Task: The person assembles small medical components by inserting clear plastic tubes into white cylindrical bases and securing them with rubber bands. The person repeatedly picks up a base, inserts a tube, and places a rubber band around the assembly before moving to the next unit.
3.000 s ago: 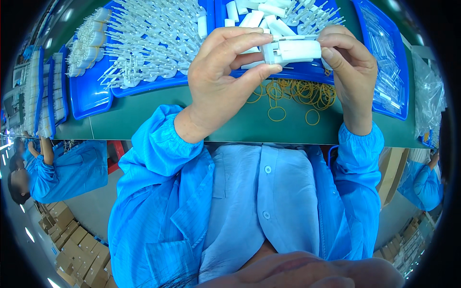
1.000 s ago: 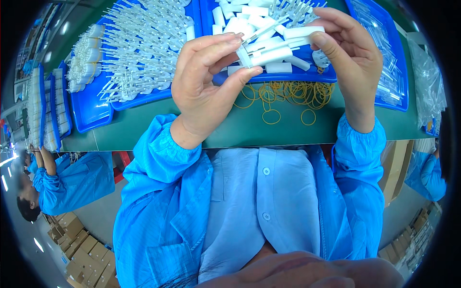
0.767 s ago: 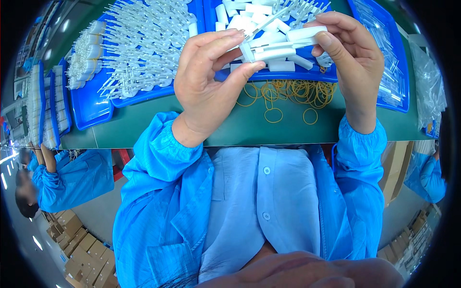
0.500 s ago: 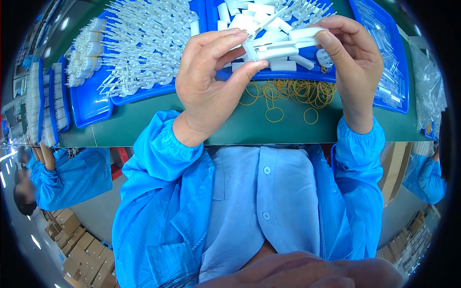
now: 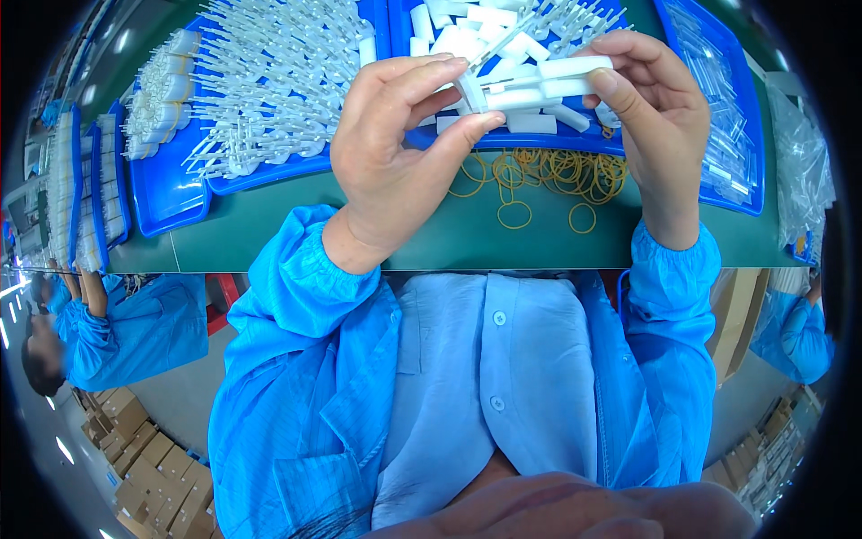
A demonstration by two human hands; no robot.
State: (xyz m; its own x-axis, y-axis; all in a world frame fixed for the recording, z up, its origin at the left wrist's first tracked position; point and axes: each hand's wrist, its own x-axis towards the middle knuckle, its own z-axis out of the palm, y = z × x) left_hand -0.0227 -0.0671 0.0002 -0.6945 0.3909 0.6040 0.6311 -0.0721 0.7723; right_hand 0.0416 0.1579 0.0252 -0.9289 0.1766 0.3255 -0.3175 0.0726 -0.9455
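Note:
My left hand point(image 5: 386, 153) is closed on the flat end of a white pronged plastic piece point(image 5: 470, 92), pinched between thumb and fingertips. Thin rods run from that end toward the right. White tubes point(image 5: 515, 99) lie along the rods; how many sit on them is hard to tell against the pile behind. With thumb and fingers, my right hand point(image 5: 663, 121) grips a white tube point(image 5: 575, 66) at the rods' far end. Beyond both hands, a blue tray point(image 5: 552, 142) holds loose white tubes point(image 5: 532, 124) and more pronged pieces point(image 5: 575, 18).
Yellow rubber bands point(image 5: 566, 175) lie on the green table point(image 5: 296, 234) before the tray. Many pronged white pieces point(image 5: 269, 81) fill the left tray; banded bundles point(image 5: 163, 94) sit beside it. Clear plastic parts point(image 5: 718, 108) fill the right tray. A co-worker in blue point(image 5: 144, 328) is at far left.
My right hand has shifted slightly left and its thumb a little lower. The tubes between my hands now cover more of the rods. My left hand has hardly moved.

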